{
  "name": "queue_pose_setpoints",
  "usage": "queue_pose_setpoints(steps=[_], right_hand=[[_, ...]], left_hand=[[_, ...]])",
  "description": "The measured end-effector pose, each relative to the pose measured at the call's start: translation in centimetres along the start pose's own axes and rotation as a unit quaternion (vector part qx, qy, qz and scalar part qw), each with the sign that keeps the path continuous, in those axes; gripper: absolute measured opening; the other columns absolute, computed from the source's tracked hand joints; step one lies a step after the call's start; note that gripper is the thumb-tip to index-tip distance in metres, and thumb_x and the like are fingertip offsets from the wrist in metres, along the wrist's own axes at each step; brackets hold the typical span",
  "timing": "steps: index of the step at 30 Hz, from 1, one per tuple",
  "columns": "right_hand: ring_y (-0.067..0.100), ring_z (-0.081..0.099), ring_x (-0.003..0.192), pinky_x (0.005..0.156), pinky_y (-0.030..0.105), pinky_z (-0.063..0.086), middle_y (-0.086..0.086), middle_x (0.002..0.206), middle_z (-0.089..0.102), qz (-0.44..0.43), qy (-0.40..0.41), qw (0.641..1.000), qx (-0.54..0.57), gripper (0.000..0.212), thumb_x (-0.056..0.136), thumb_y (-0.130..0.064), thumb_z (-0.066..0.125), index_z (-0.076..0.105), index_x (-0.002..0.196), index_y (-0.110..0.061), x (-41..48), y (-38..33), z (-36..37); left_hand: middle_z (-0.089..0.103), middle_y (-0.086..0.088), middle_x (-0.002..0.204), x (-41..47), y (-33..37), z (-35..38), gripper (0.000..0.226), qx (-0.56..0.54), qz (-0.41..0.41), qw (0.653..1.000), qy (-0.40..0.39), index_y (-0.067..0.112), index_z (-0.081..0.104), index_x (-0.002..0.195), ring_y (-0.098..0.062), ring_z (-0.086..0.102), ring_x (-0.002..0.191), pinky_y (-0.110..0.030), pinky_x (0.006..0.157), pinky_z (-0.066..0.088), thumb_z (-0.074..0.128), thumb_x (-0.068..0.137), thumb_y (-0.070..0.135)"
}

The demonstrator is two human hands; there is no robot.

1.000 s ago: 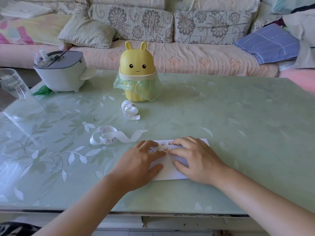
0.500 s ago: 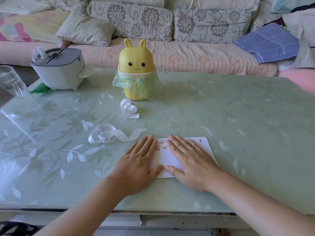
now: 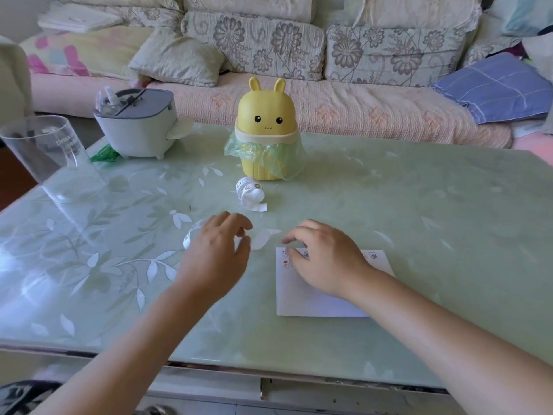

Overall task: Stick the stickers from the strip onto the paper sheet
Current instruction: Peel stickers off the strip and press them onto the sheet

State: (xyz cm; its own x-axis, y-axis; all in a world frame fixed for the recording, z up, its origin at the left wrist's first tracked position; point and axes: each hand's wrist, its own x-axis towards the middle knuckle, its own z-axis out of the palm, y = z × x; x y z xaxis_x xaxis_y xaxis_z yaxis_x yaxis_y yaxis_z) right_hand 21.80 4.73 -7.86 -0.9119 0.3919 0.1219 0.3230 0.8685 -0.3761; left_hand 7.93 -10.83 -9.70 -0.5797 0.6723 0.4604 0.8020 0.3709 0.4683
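Observation:
A white paper sheet (image 3: 302, 298) lies flat near the table's front edge, with several small stickers along its top. My right hand (image 3: 326, 259) rests over its upper left part, fingers loosely bent and holding nothing. A curled white sticker strip (image 3: 261, 239) lies to the left of the sheet, mostly hidden under my left hand (image 3: 217, 259), which hovers over it with relaxed fingers. I cannot tell if that hand touches the strip. A second rolled sticker strip (image 3: 250, 194) lies farther back.
A yellow bunny-shaped bin (image 3: 266, 130) with a green bag stands at the table's middle back. A grey-white lidded container (image 3: 137, 124) and a clear plastic cup (image 3: 45, 148) stand at the back left. The green glass table (image 3: 419, 220) fronts a sofa.
Both hands lifted off the sheet. My left hand moved left and forward over the curled strip; my right hand slid toward the sheet's upper left corner. The camera shifted, so the sheet appears farther right.

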Motion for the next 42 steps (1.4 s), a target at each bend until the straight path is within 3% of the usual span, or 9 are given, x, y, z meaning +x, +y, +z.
queue_pose_setpoints(steps=[3,11,16,20,24,27,31,36,42], right_hand=[[0.002,0.050,0.074,0.073,0.025,0.039,-0.014,0.110,0.063,0.011,0.016,0.999,0.046,0.019,0.094,-0.028,0.058,0.070,0.109,-0.030,1.4,-2.0,0.5],[0.010,0.057,0.109,0.086,0.028,0.044,-0.015,0.119,0.059,0.041,-0.006,0.998,0.040,0.051,0.086,-0.051,0.068,0.052,0.131,-0.034,4.0,-5.8,2.2],[0.015,0.061,0.107,0.081,0.030,0.045,-0.015,0.108,0.066,0.063,-0.030,0.996,0.054,0.052,0.087,-0.036,0.065,0.045,0.135,-0.036,5.3,-6.3,3.7],[0.018,0.061,0.096,0.082,0.033,0.050,-0.012,0.093,0.062,0.077,0.006,0.991,0.106,0.039,0.091,-0.026,0.061,0.053,0.130,-0.030,6.0,-5.7,4.0],[0.013,0.057,0.088,0.083,0.028,0.046,-0.008,0.110,0.059,0.062,0.076,0.982,0.159,0.042,0.091,-0.018,0.064,0.053,0.131,-0.024,6.3,-5.0,3.7],[0.008,0.062,0.075,0.081,0.029,0.048,-0.008,0.121,0.054,0.002,0.123,0.975,0.183,0.041,0.087,-0.010,0.066,0.058,0.124,-0.026,6.3,-5.0,3.6],[0.011,0.056,0.067,0.071,0.028,0.049,-0.014,0.114,0.053,-0.098,0.159,0.970,0.158,0.035,0.082,-0.002,0.059,0.069,0.104,-0.027,5.9,-5.6,3.0],[0.012,0.059,0.063,0.070,0.029,0.052,-0.027,0.083,0.063,-0.078,0.036,0.980,0.177,0.029,0.091,-0.016,0.062,0.072,0.112,-0.034,5.7,-5.6,2.3],[0.012,0.061,0.059,0.060,0.019,0.047,-0.009,0.071,0.068,0.057,-0.069,0.939,0.333,0.020,0.094,-0.014,0.067,0.072,0.112,-0.020,5.8,-5.5,1.9]], left_hand=[[0.055,0.008,0.090,0.8,-2.1,-1.8,0.020,0.022,-0.077,0.997,0.008,0.021,0.062,0.103,-0.017,0.052,0.087,-0.027,0.070,0.036,0.062,0.087,0.011],[0.058,0.008,0.106,0.6,-5.0,-3.4,0.027,0.118,0.001,0.988,-0.100,0.029,0.066,0.107,-0.021,0.050,0.101,-0.035,0.079,0.045,0.073,0.080,0.029],[0.063,0.008,0.101,0.6,-5.2,-2.8,0.019,0.139,0.006,0.983,-0.118,0.032,0.069,0.104,-0.020,0.055,0.099,-0.031,0.071,0.040,0.066,0.085,0.033],[0.063,0.013,0.094,0.9,-4.9,-2.7,0.014,0.064,-0.050,0.989,-0.127,0.033,0.068,0.103,-0.014,0.056,0.093,-0.028,0.068,0.041,0.062,0.091,0.030],[0.062,0.018,0.089,1.5,-4.2,-3.0,0.013,-0.059,-0.138,0.978,-0.145,0.037,0.066,0.102,-0.001,0.055,0.072,-0.012,0.055,0.037,0.063,0.092,0.030],[0.063,0.015,0.081,1.6,-3.9,-3.0,0.011,-0.145,-0.170,0.962,-0.154,0.034,0.067,0.099,-0.002,0.051,0.058,-0.009,0.047,0.035,0.061,0.094,0.028],[0.056,0.015,0.065,1.6,-3.7,-3.5,0.016,-0.188,-0.179,0.949,-0.178,0.032,0.069,0.096,-0.002,0.042,0.050,-0.012,0.047,0.032,0.056,0.097,0.023],[0.055,0.011,0.074,1.6,-3.5,-4.1,0.016,-0.162,-0.170,0.951,-0.199,0.034,0.061,0.091,-0.007,0.044,0.059,-0.022,0.057,0.036,0.053,0.098,0.021],[0.059,0.009,0.088,1.8,-3.9,-4.6,0.015,-0.188,-0.167,0.959,-0.129,0.032,0.052,0.101,-0.012,0.053,0.075,-0.028,0.069,0.045,0.057,0.096,0.019]])
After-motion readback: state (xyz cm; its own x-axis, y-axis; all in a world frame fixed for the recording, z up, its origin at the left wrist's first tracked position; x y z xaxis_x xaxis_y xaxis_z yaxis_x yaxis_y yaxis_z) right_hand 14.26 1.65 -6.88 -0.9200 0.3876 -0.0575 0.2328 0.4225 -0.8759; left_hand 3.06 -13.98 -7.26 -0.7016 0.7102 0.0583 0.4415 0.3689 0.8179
